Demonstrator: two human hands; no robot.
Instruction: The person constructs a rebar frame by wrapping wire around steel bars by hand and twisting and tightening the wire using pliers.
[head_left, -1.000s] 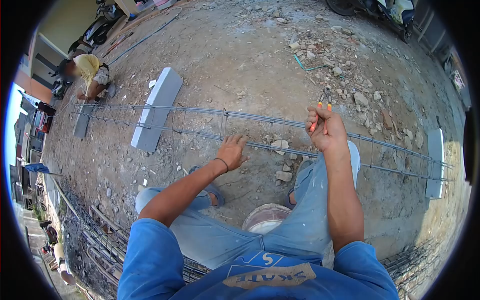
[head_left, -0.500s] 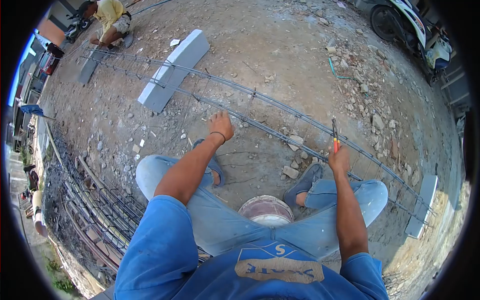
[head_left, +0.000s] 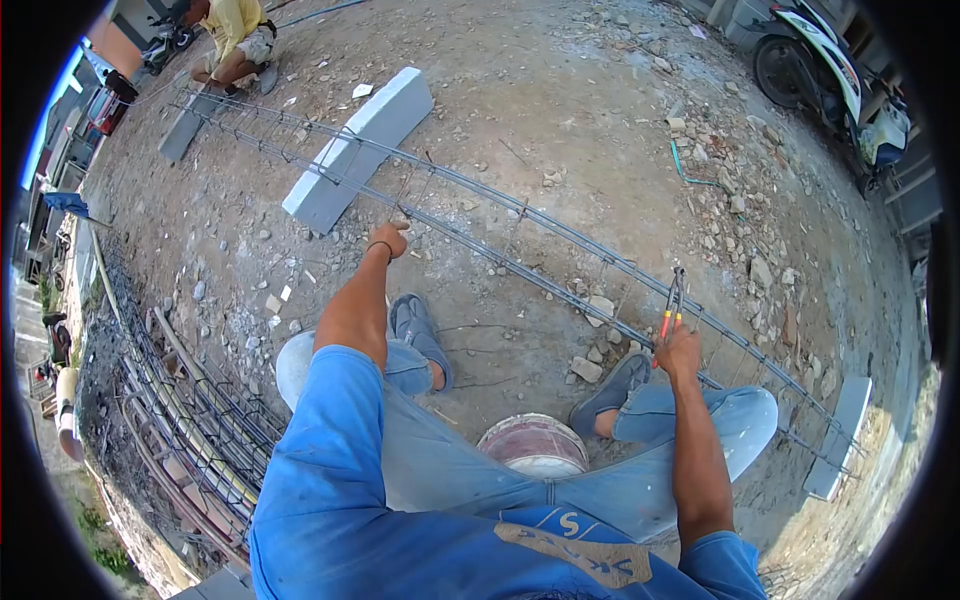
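Observation:
A long rebar cage (head_left: pixel 500 262) runs diagonally in front of me, resting on pale blocks. My left hand (head_left: pixel 389 239) is at its near bar, close to a stirrup, with the fingers closed; whatever they hold, if anything, is too small to make out. At the right, my right hand (head_left: pixel 679 352) grips pliers (head_left: pixel 673 308) with red and yellow handles. Their jaws point away from me, over the cage. One pale block (head_left: pixel 362 148) lies under the cage at the upper left, another (head_left: pixel 840 437) at its right end.
A person in a yellow shirt (head_left: pixel 232 35) crouches at the cage's far left end, by a third block (head_left: pixel 187 128). An upturned bucket (head_left: pixel 533 445) stands between my legs. More rebar (head_left: pixel 190 430) lies at the lower left. Rubble (head_left: pixel 762 270) and a motorbike (head_left: pixel 812 65) are at the right.
My left hand has moved left along the cage and its spread fingers have closed. My right hand has lowered with the pliers. The view has shifted, bringing the motorbike further in.

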